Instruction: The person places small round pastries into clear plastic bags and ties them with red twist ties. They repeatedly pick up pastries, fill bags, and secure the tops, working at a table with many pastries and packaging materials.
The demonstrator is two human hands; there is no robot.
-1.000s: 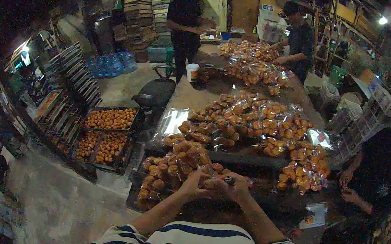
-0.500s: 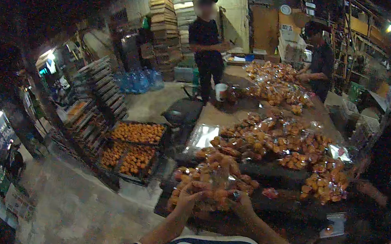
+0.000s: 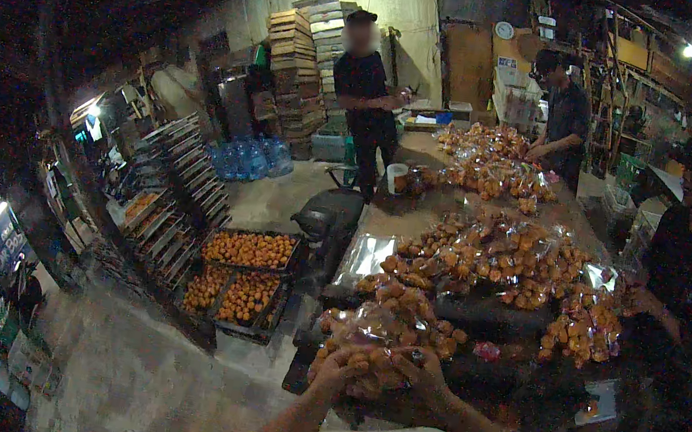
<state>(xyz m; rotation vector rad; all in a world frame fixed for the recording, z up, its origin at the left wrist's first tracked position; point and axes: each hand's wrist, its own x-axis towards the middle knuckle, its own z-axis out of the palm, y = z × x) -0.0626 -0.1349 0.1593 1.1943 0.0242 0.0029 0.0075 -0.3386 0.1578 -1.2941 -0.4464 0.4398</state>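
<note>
My left hand (image 3: 334, 372) and my right hand (image 3: 424, 377) close in from both sides on a clear plastic bag of round, golden-brown pieces (image 3: 371, 368), which look like small baked or fried balls. The bag is at the near edge of the table, in front of my striped shirt. My fingers curl against its sides, and parts of the fingertips are hidden by the plastic. Just behind it lies a heap of similar filled bags (image 3: 403, 311), touching or nearly touching the held one. Glare on the plastic hides the bag's mouth.
More filled bags (image 3: 499, 249) cover the table (image 3: 412, 212), with shiny clear sheets (image 3: 369, 257) at its left edge. Trays of loose balls (image 3: 250, 249) stand on the floor at left. Co-workers stand at the far side (image 3: 367, 88), far right (image 3: 565, 114) and right (image 3: 689, 235).
The view has tilted slightly, so the scene sits lower. My hands stay on the bag and have shifted a little around it. The co-worker at right shows more fully.
</note>
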